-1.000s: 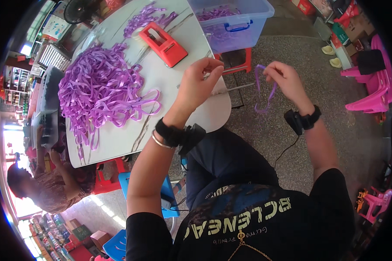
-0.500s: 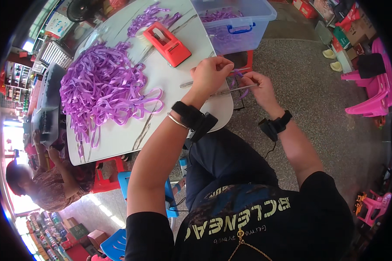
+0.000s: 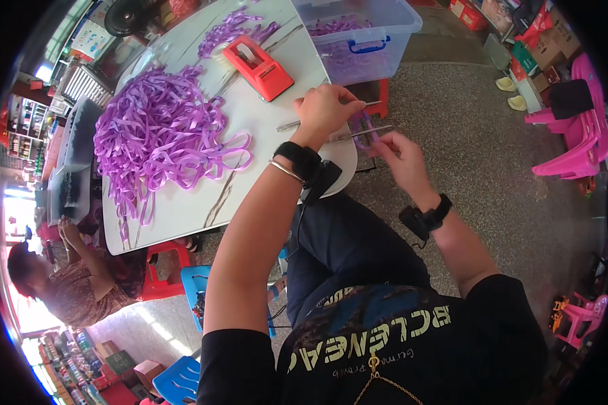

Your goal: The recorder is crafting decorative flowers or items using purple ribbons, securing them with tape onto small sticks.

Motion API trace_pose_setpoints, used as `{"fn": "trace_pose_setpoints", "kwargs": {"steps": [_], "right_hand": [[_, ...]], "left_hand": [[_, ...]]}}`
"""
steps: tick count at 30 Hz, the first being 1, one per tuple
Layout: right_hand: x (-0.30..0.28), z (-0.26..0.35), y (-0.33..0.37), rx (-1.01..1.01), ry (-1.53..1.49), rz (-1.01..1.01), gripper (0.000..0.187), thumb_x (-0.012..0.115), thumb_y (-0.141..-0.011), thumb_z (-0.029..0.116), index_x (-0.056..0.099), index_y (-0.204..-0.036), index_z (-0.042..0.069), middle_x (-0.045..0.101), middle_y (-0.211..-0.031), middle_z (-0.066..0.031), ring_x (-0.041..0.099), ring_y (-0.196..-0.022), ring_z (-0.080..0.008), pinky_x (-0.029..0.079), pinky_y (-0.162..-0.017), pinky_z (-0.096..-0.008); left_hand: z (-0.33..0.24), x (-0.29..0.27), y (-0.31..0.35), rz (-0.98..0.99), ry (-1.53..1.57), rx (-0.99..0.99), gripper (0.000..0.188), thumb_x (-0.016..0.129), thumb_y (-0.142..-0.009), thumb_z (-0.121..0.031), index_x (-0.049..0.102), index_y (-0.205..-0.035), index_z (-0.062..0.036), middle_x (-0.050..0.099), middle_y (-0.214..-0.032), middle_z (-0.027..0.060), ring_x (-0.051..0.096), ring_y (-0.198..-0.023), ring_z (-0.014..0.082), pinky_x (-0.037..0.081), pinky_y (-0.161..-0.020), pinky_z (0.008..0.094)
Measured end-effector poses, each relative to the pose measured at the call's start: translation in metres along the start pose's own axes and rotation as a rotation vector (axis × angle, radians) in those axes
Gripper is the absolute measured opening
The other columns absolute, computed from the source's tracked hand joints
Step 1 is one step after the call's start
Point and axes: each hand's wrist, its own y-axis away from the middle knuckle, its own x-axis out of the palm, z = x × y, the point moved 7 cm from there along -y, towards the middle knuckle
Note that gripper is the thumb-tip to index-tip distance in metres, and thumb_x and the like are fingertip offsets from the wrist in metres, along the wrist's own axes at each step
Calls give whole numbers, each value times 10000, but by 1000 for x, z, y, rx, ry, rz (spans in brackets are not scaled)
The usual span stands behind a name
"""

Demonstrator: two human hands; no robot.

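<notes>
Two thin metal rods stick out past the table's right edge, with a purple ribbon looped about them. My left hand is over the upper rod, thumb and fingers pinched at the ribbon's top end; part of the grip is hidden behind the hand. Below the lower rod, my right hand pinches the ribbon's lower part between curled fingers. To the left, a big heap of purple ribbon loops covers much of the white marbled table.
A red tape dispenser stands beyond my left hand, near a smaller ribbon pile. Past the table's edge, a clear plastic bin holds more ribbons. Another person sits at the left. Pink chairs stand at right.
My right hand has shifted slightly down and left, off the lower rod's tip. The ribbon now hangs as a wider loop around the rods. My left hand stays at the upper rod.
</notes>
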Motion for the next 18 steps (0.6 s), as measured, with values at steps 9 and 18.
{"fn": "trace_pose_setpoints", "kwargs": {"steps": [9, 18], "right_hand": [[-8, 37, 90, 11, 181, 81, 87, 596, -815, 106, 610, -796, 22, 646, -727, -39, 595, -720, -132, 420, -701, -253], [-17, 75, 167, -259, 471, 216, 51, 654, -737, 139, 644, -711, 96, 624, -752, -22, 572, -833, -169, 341, -866, -369]], "left_hand": [[5, 3, -4, 54, -13, -28, 210, 676, -691, -396, 705, -810, -225, 651, -764, -27, 580, -822, 188, 289, -736, 378], [8, 6, -10, 97, -18, -36, 225, 665, -700, -402, 703, -846, -236, 663, -791, -17, 593, -836, 188, 290, -763, 382]]}}
